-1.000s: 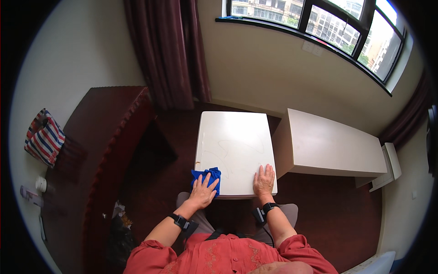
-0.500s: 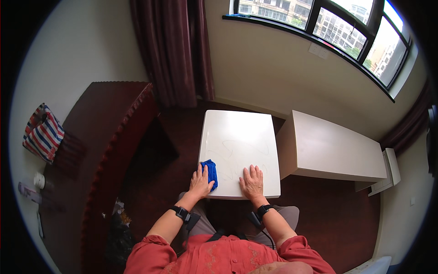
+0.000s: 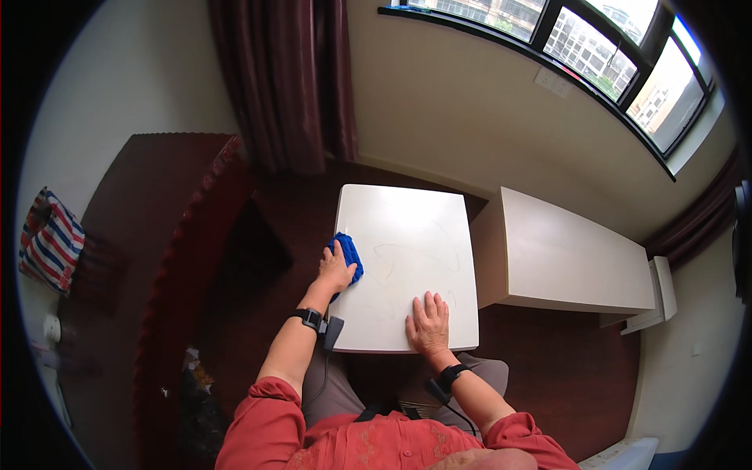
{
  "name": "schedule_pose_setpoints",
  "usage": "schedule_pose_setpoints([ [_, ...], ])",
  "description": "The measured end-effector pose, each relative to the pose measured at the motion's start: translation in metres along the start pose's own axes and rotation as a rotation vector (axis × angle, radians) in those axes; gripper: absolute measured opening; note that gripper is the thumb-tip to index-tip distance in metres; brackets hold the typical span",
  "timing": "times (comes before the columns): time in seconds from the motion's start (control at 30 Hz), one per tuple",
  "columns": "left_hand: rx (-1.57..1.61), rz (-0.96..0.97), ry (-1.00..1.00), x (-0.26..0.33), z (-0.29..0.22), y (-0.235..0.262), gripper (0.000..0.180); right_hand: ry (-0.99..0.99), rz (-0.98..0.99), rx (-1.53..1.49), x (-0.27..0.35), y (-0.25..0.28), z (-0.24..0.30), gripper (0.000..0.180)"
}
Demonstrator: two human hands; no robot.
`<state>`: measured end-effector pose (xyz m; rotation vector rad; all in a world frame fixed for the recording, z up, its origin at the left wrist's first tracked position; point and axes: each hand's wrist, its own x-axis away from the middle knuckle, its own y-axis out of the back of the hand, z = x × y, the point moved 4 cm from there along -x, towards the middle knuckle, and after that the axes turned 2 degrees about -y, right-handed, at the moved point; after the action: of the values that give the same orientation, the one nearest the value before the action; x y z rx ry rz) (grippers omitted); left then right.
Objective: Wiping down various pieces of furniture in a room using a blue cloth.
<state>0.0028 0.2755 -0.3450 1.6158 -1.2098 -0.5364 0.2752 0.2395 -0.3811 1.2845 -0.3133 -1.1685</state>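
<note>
Blue cloth (image 3: 352, 249) pressed lengthwise along table's (image 3: 407, 223) left edge by spread left hand (image 3: 335, 269); right hand (image 3: 428, 323) laid flat, spread.

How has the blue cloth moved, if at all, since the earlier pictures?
Yes: the blue cloth, under the left hand, has moved along the left edge of the white table, toward its far end.

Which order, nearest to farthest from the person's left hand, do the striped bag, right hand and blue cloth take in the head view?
1. Blue cloth: under the left hand, at the white table's left edge.
2. Right hand: palm down on the tabletop, rightward.
3. Striped bag: far left of the picture.
</note>
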Motion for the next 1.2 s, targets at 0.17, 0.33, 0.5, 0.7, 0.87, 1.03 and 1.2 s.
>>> schedule_pose_setpoints([
  [0.17,0.186,-0.063,0.06,-0.055,0.014,0.003,0.104,-0.002,0.014,-0.004,-0.013,-0.011,-0.01,0.05],
  [0.33,0.249,-0.209,0.096,-0.094,0.007,0.004,0.091,-0.02,0.033,-0.013,-0.02,-0.019,-0.013,0.051],
  [0.5,0.426,-0.383,0.061,-0.117,0.025,0.009,0.067,-0.018,0.04,-0.032,-0.024,-0.024,-0.014,0.05],
  [0.7,0.586,-0.176,0.198,-0.102,0.07,-0.014,0.072,-0.022,0.072,-0.04,-0.024,-0.021,-0.019,0.052],
  [0.87,1.104,0.242,0.349,-0.076,0.067,-0.035,0.073,-0.05,0.053,-0.014,-0.021,-0.015,-0.028,0.052],
  [1.03,1.151,-0.096,0.253,-0.113,0.112,-0.053,0.071,-0.023,0.048,-0.05,-0.019,-0.021,-0.016,0.052],
  [1.2,1.342,-0.041,0.016,-0.116,0.06,-0.029,0.061,-0.038,0.042,-0.033,-0.021,-0.022,-0.023,0.052],
])
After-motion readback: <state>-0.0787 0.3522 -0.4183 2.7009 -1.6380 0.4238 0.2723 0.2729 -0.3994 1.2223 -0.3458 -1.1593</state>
